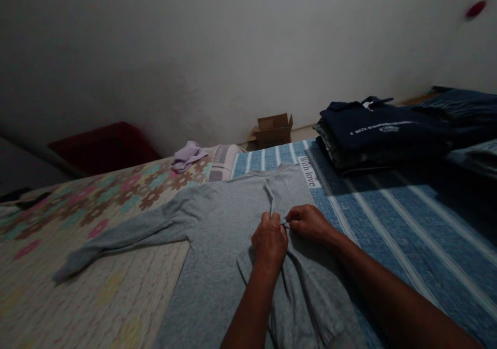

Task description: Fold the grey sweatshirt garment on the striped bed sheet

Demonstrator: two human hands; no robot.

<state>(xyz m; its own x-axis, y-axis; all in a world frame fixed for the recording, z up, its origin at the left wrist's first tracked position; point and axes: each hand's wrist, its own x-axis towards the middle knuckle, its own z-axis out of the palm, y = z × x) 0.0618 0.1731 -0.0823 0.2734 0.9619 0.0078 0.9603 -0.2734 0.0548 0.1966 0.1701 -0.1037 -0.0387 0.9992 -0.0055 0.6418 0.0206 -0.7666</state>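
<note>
A grey long-sleeved sweatshirt [217, 230] lies spread on the bed, one sleeve stretched out to the left. Both hands meet at its middle. My left hand [269, 241] pinches a raised fold of the grey cloth that runs up toward the collar. Just to the right, my right hand [309, 222] grips the same cloth, its fingers closed on the fabric next to the left hand. Another part of the sweatshirt lies bunched under my forearms near the bottom edge.
A flowered cover [77, 204] lies on the left and a blue striped sheet [388, 219] on the right. Folded dark blue clothes [380, 131] are stacked at back right. A small lilac cloth [188, 155] lies at the bed's far edge; a cardboard box [274, 129] stands by the wall.
</note>
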